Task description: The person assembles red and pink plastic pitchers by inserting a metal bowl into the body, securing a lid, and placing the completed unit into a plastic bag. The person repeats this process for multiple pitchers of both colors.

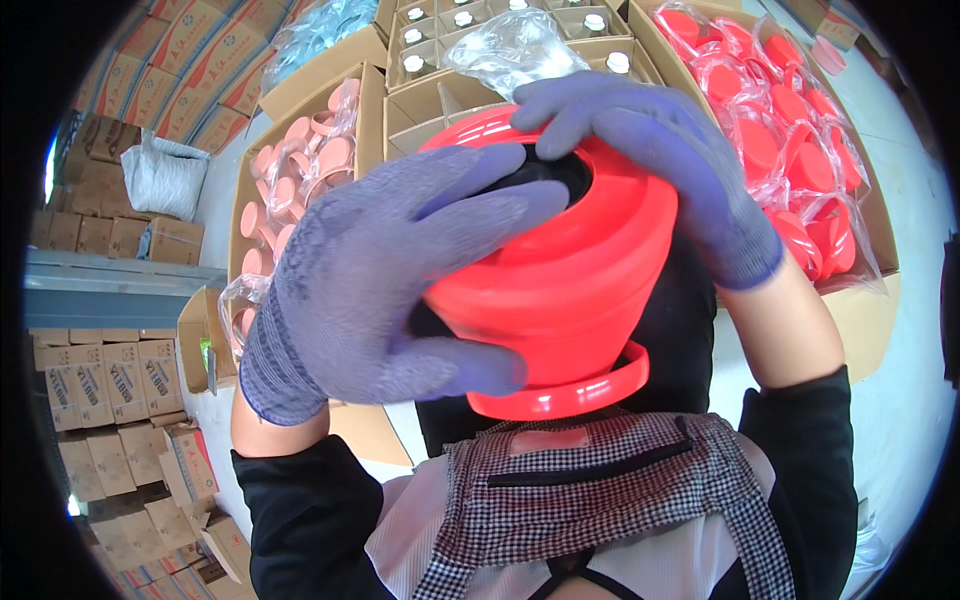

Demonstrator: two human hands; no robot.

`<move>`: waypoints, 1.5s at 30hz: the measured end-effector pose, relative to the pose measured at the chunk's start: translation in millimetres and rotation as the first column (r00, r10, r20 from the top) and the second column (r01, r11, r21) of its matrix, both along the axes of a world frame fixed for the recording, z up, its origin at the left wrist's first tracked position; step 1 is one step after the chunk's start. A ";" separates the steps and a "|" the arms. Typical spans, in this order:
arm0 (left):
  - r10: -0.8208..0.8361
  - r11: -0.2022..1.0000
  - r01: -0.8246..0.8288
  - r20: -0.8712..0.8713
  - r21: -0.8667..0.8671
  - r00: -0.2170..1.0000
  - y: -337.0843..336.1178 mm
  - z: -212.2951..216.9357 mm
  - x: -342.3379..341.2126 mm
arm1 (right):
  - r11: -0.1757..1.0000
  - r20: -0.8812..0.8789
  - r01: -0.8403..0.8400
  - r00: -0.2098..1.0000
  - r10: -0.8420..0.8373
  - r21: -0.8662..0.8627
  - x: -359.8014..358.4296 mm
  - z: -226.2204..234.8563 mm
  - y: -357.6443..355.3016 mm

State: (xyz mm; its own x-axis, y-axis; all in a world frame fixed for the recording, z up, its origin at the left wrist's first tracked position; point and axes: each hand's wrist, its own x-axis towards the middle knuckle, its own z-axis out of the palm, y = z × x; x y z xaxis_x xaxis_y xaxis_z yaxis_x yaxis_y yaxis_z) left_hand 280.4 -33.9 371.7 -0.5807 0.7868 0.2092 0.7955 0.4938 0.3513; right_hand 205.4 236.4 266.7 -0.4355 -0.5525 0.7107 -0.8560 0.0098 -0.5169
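Note:
In front of my chest I hold a shiny red plastic thermos jug (570,290), tilted, with a round black opening (575,178) in its upper end and a narrower end with a red ring toward my apron. My gloved left hand (350,275) is closed on its left side, fingers reaching over the opening and thumb against the narrow lower part. My right hand (670,160), in a matching grey-purple glove, curls over the far right rim, its fingertips at the opening's edge. The fingers hide part of the opening.
A carton of pink plastic parts (290,200) stands at the left, and one of red bagged parts (790,150) at the right. Ahead, a divided carton (400,110) holds several white-capped bottles (415,65) under clear plastic film (515,50). Stacked boxes (110,380) line the left side.

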 end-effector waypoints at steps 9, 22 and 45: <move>0.405 0.913 -0.407 -0.056 -0.024 0.912 45.2 -23.2 21.1 | 0.920 0.563 -0.183 0.744 0.360 -0.345 -13.8 -4.9 -35.9; -0.219 0.528 -0.330 0.501 0.782 0.837 -13.3 -95.1 -41.2 | 0.981 -0.136 0.189 0.974 -0.182 0.040 76.9 38.3 -17.0; 0.131 0.643 -0.354 0.359 0.679 0.924 7.4 -86.7 -37.4 | 0.959 -0.047 0.280 0.958 -0.282 -0.040 27.0 -23.9 20.4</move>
